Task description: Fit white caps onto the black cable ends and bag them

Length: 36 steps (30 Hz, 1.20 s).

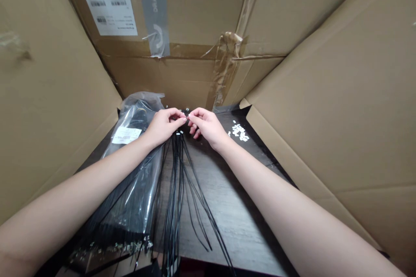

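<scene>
Left hand (166, 124), right hand (207, 126) both pinching, tips nearly meeting — what's between, cannot tell; steady grip, untangled black cables (177, 152) help.

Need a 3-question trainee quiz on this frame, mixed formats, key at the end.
1. Multiple choice: on the table, where does the scattered pile of small white pieces lie?
A) left of the left hand
B) right of the right hand
C) between the two hands

2. True or false: the left forearm partly hides the clear plastic bag from view.

3. Fill in: the loose strands between the forearms are ____ in colour.

Key: 1. B; 2. True; 3. black
</scene>
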Motion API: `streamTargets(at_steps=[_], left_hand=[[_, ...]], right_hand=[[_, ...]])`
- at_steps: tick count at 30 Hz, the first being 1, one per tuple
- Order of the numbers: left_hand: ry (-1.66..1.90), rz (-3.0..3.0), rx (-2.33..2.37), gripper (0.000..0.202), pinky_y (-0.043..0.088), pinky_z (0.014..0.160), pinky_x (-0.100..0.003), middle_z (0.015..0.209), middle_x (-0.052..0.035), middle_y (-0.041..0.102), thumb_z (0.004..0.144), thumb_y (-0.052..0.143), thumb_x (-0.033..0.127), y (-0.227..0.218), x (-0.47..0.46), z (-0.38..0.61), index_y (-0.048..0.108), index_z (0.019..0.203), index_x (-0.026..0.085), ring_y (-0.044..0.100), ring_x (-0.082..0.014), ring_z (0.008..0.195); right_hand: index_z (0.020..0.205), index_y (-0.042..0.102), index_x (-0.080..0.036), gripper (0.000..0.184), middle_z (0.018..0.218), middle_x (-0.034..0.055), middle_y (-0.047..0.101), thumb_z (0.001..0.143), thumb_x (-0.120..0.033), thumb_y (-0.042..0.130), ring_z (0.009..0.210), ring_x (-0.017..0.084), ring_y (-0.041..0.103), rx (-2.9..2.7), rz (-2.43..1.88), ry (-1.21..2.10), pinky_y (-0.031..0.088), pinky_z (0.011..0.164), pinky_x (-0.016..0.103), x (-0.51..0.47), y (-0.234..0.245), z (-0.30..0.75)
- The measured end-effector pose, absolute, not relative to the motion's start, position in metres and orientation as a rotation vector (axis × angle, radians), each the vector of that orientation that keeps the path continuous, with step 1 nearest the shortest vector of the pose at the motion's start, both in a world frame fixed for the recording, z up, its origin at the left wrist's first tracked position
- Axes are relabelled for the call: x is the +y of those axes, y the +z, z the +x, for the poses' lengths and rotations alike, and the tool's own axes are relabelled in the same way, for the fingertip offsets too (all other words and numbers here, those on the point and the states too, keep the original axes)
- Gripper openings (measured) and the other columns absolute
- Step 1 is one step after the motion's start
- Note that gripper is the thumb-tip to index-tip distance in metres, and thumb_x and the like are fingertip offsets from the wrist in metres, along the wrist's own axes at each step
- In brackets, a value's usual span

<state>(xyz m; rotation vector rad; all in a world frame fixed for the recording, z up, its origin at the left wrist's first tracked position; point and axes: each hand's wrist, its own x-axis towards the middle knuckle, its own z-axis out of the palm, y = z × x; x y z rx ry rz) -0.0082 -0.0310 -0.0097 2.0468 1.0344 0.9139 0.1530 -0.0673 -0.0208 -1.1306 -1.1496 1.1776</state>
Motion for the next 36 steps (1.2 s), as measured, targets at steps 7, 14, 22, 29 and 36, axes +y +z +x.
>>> streamTargets(at_steps=[7,14,22,29,36], left_hand=[[0.876,2.032,1.000,0.026,0.047,0.073,-0.031,0.085,-0.0072,0.076,0.079,0.065,0.037,-0.0092,-0.0302,-0.0075,0.073,0.088,0.013,0.065,-0.0188,0.076],[0.920,1.938,0.977,0.024,0.048,0.073,-0.031,0.080,-0.0050,0.073,0.075,0.068,0.038,-0.0079,-0.0294,-0.0057,0.069,0.080,0.015,0.063,-0.0171,0.073],[0.938,1.846,0.942,0.021,0.048,0.072,-0.029,0.074,-0.0024,0.070,0.071,0.072,0.036,-0.0030,-0.0320,-0.0052,0.067,0.075,0.016,0.062,-0.0156,0.070],[0.913,1.846,0.930,0.020,0.046,0.069,-0.028,0.074,-0.0019,0.068,0.071,0.071,0.035,-0.0022,-0.0320,-0.0052,0.067,0.074,0.016,0.059,-0.0150,0.069],[0.911,1.838,0.908,0.020,0.045,0.067,-0.028,0.074,-0.0023,0.068,0.073,0.070,0.035,-0.0041,-0.0305,-0.0062,0.067,0.075,0.015,0.057,-0.0140,0.068]], right_hand=[[0.070,0.055,-0.017,0.014,0.058,-0.0046,0.056,0.083,-0.011,0.056,0.042,0.007,0.053,-1.092,-1.153,1.176,0.042,0.032,0.015,-0.0687,-0.0185,0.1521],[0.072,0.058,-0.016,0.010,0.062,-0.0022,0.062,0.079,-0.018,0.066,0.041,0.007,0.052,-1.071,-1.166,1.155,0.045,0.034,0.017,-0.0673,-0.0211,0.1522],[0.072,0.061,-0.016,0.011,0.063,-0.0016,0.062,0.072,-0.024,0.069,0.044,0.008,0.054,-1.145,-1.093,1.147,0.045,0.035,0.017,-0.0661,-0.0261,0.1551],[0.072,0.060,-0.016,0.013,0.064,-0.0019,0.062,0.072,-0.025,0.069,0.045,0.007,0.054,-1.144,-1.076,1.164,0.045,0.035,0.016,-0.0672,-0.0243,0.1553],[0.072,0.056,-0.017,0.017,0.063,-0.0023,0.060,0.075,-0.027,0.070,0.045,0.008,0.055,-1.185,-1.087,1.176,0.044,0.034,0.017,-0.0679,-0.0236,0.1548]])
